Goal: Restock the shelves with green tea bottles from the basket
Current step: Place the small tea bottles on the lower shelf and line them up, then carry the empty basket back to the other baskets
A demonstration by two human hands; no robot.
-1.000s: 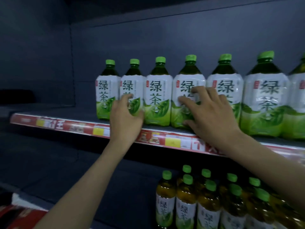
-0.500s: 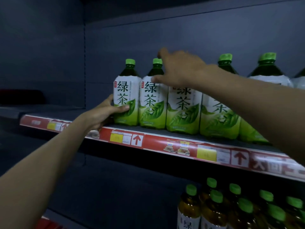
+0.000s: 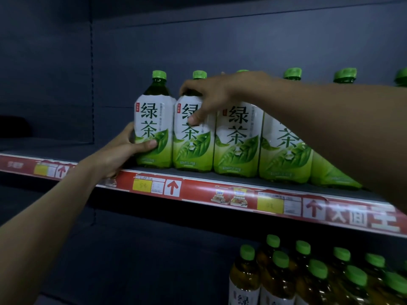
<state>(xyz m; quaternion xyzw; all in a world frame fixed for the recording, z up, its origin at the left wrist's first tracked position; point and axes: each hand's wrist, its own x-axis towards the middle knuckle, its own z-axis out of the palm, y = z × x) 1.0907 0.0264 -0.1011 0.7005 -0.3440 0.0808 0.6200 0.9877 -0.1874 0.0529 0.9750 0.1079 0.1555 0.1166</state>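
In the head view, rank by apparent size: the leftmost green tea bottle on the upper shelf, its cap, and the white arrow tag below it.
1. Leftmost green tea bottle, by far the largest.
2. White arrow tag.
3. Bottle cap.
Tag and cap look nearly alike, so their order is unsure.

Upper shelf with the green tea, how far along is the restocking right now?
Done: a row of green tea bottles stands along the upper shelf. In hand: the left hand has a grip on the end bottle, and the right hand holds the second bottle. Left: shelf space beyond the end bottle sits unfilled; the basket is out of view.
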